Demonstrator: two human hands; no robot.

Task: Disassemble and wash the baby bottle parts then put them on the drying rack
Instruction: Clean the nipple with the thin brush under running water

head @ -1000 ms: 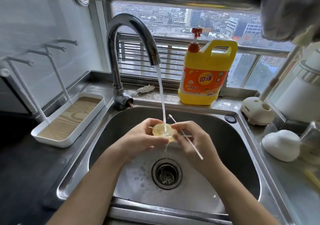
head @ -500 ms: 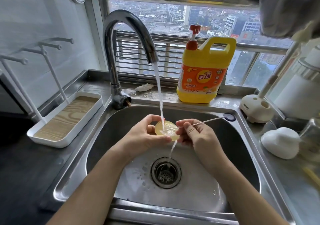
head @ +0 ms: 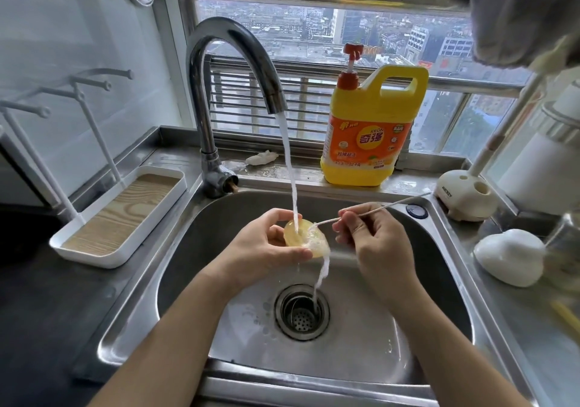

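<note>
Over the steel sink (head: 185,237), the left hand (head: 263,246) grips a yellowish silicone bottle part (head: 306,238), fingers curled round its edge and thumb beneath. It sits right under the water stream (head: 288,155) falling from the curved faucet (head: 219,61), and water runs off it down to the drain strainer (head: 301,312). The right hand (head: 376,240), just beside it, pinches a thin white cleaning wand (head: 401,202) between thumb and fingertips. The wand's near tip touches the bottle part and its far end points up toward the sink's right back corner.

On the table left of the sink stands the drying rack (head: 119,215), a white tray with a wood-grain floor and thin white pegs. A yellow detergent jug (head: 373,133) with a red pump stands on the ledge behind the sink. A white brush holder (head: 464,196) and a rounded white object (head: 508,256) sit to the right.
</note>
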